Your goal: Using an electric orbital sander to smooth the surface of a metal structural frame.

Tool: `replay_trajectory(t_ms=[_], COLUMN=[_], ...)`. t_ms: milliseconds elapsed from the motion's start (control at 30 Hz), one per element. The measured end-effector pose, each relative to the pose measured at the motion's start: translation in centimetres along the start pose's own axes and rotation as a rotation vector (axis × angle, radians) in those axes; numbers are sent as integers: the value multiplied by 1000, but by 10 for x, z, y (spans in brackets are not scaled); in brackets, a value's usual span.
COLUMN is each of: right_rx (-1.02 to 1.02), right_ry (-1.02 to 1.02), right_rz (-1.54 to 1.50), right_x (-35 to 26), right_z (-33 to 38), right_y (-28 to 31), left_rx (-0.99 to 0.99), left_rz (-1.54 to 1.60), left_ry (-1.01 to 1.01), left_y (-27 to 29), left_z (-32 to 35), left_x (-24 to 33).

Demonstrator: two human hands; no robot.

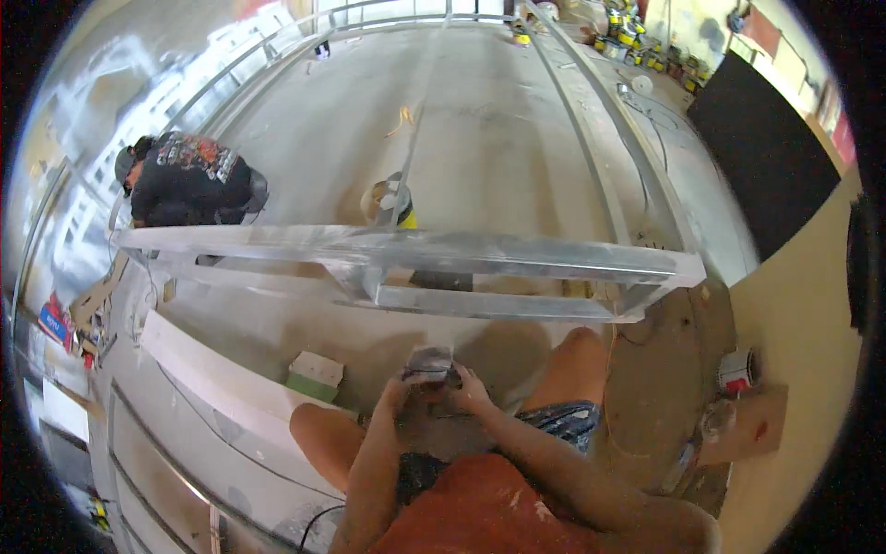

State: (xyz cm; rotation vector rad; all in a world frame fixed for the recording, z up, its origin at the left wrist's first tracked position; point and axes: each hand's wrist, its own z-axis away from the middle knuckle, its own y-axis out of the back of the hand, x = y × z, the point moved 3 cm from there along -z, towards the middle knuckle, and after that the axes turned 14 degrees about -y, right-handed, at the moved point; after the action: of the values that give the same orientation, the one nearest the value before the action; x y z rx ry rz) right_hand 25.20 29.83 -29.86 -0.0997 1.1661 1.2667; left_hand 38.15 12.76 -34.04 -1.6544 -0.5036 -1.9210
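The person is squatting on the dusty concrete floor (498, 138), knees spread, forearms coming in from the lower edge. Both hands are meeting between the knees around a small grey, squarish object (429, 358), perhaps a folded sheet of abrasive paper or a small pad; it is too blurred to tell which. The left hand (399, 386) is grasping its left edge and the right hand (469, 388) is grasping its right edge, fingers curled around it, so that the object is being held up off the floor, just in front of the person's body.

Just to the left of the hands, a small green block with a pale top (315, 375) is lying on the floor beside a long white board (231, 388). To the right, a roll of white tape with a red core (736, 371) is resting near a piece of brown cardboard (752, 425).

Beyond the hands, a long frame of bare silvery metal tube (415, 254) is spanning the view. It is looking dull and unpainted, with dust on the floor around it. By my judgement the work on the frame is still under way: the hands are readying the grey piece rather than applying it to the metal.

Farther off, another person in a dark patterned shirt (189, 180) is crouching at the frame's left side, and paint tins (637, 37) are standing along the far wall.
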Motion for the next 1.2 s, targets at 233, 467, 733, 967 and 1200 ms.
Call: replay_trajectory(t_ms=[233,467,733,967,1200], right_rx=[155,394,367,268,422], right_ry=[-100,-69,-282,-349,17], right_rz=[-440,-583,-384,-418,-639], right_x=[15,38,22,2,19], right_z=[-2,1,26,18,-6], right_y=[0,-20,-3,0,-26], left_rx=[-245,-96,-174,-247,-91], left_rz=[-502,103,-660,-741,-394], left_ry=[-532,-30,-481,-417,-310], left_y=[-18,-53,-55,-29,-37], left_z=[-7,-5,-20,-33,-23], left_x=[-2,11,-7,-23,-6])
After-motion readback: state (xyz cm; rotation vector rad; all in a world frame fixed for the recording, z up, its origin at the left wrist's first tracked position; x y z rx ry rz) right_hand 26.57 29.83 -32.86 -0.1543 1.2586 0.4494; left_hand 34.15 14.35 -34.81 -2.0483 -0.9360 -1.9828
